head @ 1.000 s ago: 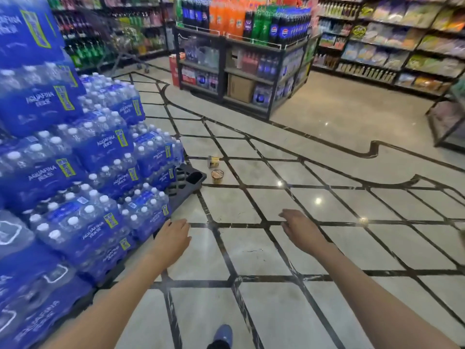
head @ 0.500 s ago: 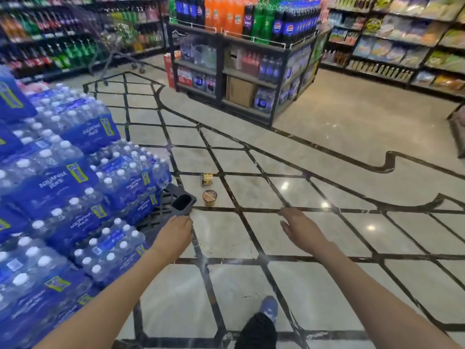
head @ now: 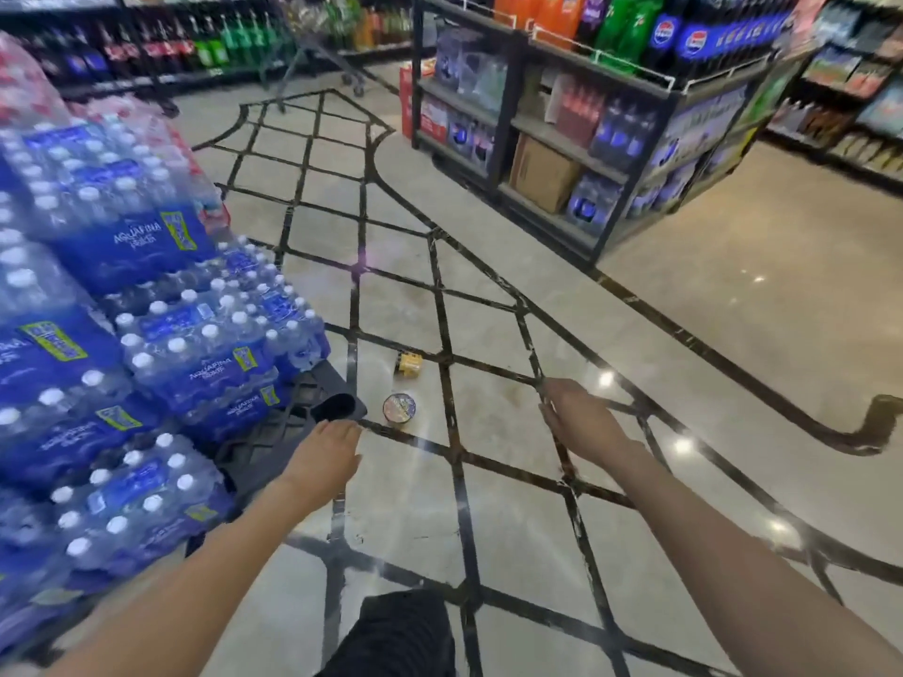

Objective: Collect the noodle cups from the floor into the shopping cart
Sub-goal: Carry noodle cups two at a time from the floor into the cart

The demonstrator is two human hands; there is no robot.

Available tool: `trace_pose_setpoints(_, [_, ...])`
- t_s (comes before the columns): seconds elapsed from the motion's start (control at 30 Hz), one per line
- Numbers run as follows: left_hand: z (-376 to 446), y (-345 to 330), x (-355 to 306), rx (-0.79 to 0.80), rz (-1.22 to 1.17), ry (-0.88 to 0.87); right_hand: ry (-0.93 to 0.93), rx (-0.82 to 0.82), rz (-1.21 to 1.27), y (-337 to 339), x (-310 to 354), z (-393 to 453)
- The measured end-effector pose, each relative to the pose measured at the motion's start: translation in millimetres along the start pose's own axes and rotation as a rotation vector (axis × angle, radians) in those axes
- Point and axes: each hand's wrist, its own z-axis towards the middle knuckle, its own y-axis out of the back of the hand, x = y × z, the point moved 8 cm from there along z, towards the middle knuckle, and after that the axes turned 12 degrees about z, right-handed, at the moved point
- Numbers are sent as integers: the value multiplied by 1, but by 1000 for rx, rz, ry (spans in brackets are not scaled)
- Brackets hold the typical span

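Beside pallet (head: 312, 398) corner, 2 noodle cups (head: 399, 409) on floor (head: 513, 530), both hands (head: 325, 454) spread, empty.

Item 1: upright noodle cup (head: 399, 408), round printed lid facing up, standing on the floor (head: 488, 422) just ahead of your left hand's fingertips (head: 353, 429), not touched.

Item 2: yellow noodle cup (head: 409, 365), tipped on its side, lying farther out beyond the first, well apart from your right hand's fingers (head: 549, 412) and off to their left.

Item 3: shopping cart (head: 312, 51), blurred, far across the floor, well beyond both hands.
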Motion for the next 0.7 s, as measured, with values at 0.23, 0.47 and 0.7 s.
trace_pose_setpoints(0.23, [107,-21,12,109,-131,181,163,128,-6,6,-26,169])
trace_pose_setpoints(0.47, [216,-39,23,96,-164,261,261,248,-71,25,-58,319])
trace_pose_setpoints(0.7, [292,0,63,83,-116,467,413,355,-110,33,-59,457])
